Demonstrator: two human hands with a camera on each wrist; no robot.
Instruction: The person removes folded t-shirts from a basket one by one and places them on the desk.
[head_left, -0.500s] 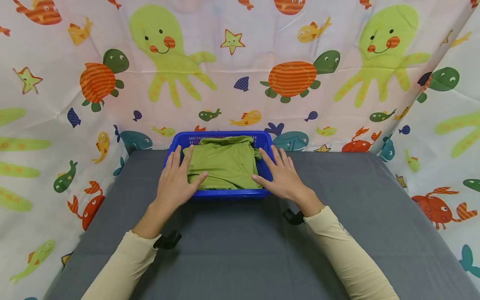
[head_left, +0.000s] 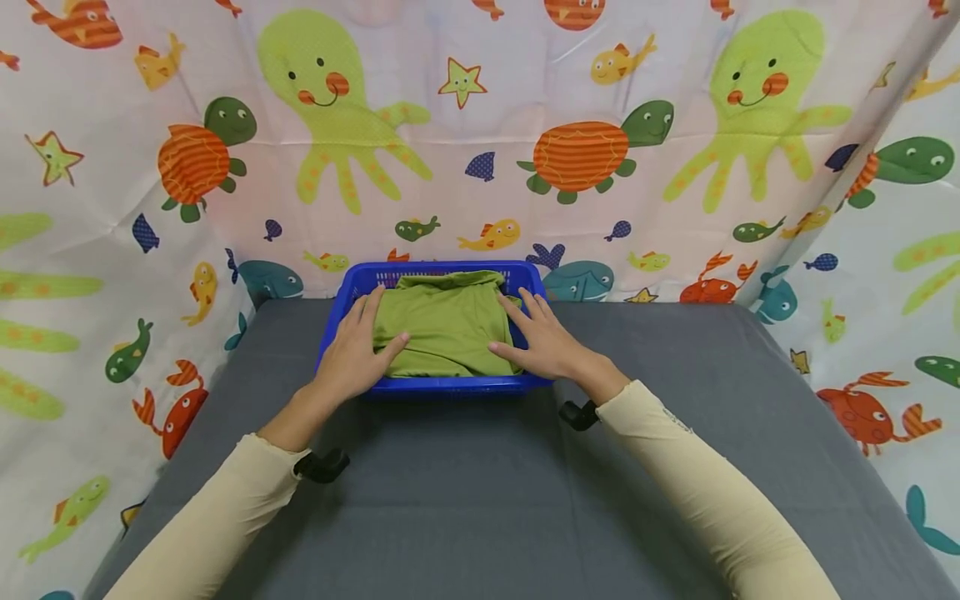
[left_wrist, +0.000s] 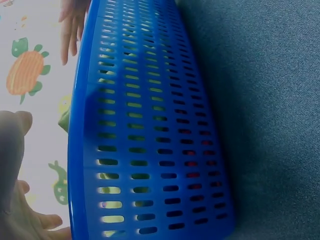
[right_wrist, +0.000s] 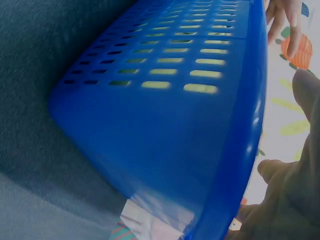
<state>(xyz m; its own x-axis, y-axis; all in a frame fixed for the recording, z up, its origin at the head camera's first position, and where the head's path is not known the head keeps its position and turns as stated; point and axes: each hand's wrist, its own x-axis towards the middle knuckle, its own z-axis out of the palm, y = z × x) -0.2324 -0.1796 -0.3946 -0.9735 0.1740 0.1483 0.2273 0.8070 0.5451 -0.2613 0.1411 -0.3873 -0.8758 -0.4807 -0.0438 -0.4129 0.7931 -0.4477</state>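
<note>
A blue slotted plastic basket [head_left: 450,384] holds a crumpled green cloth [head_left: 442,325]. My left hand [head_left: 348,354] hovers at the basket's left side, fingers spread and the thumb overlapping the cloth in the head view. Over the right side is my right hand [head_left: 546,340], also with spread, nearly straight fingers, its thumb pointing in across the cloth. Neither hand grips anything. In the left wrist view, fingers [left_wrist: 37,220] show by the rim, and something red [left_wrist: 191,164] shows through lower slots. The right wrist view has the right hand [right_wrist: 295,185] beside the rim.
The basket stands at the back of a grey cloth-covered table [head_left: 465,500]. Behind it hangs a white curtain [head_left: 495,83] printed with sea animals, which also runs along both sides. A black wrist strap mount [head_left: 322,465] sits under the left sleeve, another [head_left: 579,415] under the right.
My right hand has moved left, further over the basket and cloth. My left forearm has shifted outward to the left, with the hand still at the basket's left side. The basket stays in place.
</note>
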